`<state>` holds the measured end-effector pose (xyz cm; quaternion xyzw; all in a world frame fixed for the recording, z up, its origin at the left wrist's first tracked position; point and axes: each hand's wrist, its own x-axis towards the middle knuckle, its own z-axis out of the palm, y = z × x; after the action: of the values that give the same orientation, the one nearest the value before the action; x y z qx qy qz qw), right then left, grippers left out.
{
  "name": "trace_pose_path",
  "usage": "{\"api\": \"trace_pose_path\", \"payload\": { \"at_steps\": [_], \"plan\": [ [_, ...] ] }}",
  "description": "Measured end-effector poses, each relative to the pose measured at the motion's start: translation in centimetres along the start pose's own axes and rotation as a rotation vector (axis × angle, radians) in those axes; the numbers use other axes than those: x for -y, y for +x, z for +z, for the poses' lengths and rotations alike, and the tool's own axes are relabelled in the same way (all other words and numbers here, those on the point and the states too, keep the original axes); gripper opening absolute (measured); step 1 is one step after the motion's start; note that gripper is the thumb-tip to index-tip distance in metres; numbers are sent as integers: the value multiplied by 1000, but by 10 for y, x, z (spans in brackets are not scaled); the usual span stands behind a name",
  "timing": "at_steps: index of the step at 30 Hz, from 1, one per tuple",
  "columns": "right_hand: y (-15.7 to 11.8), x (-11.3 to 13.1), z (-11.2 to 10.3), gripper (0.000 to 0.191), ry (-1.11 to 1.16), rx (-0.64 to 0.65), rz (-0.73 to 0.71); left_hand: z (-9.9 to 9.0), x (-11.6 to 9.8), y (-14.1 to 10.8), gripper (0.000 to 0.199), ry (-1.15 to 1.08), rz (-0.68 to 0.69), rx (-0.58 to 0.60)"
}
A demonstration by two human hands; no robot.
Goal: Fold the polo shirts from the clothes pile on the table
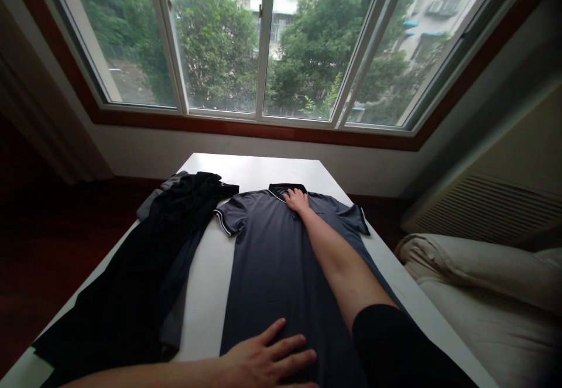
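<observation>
A dark grey polo shirt [272,259] lies spread out on a white table [259,165], its black collar toward the window and its short sleeves, edged in black and white, out to the sides. My left hand [274,356] rests on the lower part of the shirt with its fingers spread. Stretched far forward, my right hand [297,199] touches the shirt at the collar opening, its fingers apart over the neckline. Neither hand grips any cloth that I can see. My right forearm covers part of the shirt's right side.
Dark clothes [144,265] lie heaped along the table's left side. A cream sofa [492,294] stands close on the right, near a slatted white unit [474,212]. Behind the table is a wide window [219,43], with a curtain [48,101] at left.
</observation>
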<state>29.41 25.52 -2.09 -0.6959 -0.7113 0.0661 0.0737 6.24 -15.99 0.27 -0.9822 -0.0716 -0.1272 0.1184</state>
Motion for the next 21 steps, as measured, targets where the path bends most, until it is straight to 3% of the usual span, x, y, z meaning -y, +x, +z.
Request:
{"api": "trace_pose_path", "payload": {
  "at_steps": [4,7,13,17,21],
  "plan": [
    [-1,7,-7,61,-29,11,-3,-2,1,0,51,-52,-11,20],
    [-6,22,-12,52,-79,-54,-33,-4,2,0,51,-80,-21,20],
    [-12,59,1,54,-38,-34,-283,-4,1,0,51,-77,-17,18],
    [-8,68,11,68,-11,33,-212,-4,1,-1,52,-53,0,6],
    [-3,67,6,68,9,72,-239,-7,1,0,50,-75,-13,16]
  ]
}}
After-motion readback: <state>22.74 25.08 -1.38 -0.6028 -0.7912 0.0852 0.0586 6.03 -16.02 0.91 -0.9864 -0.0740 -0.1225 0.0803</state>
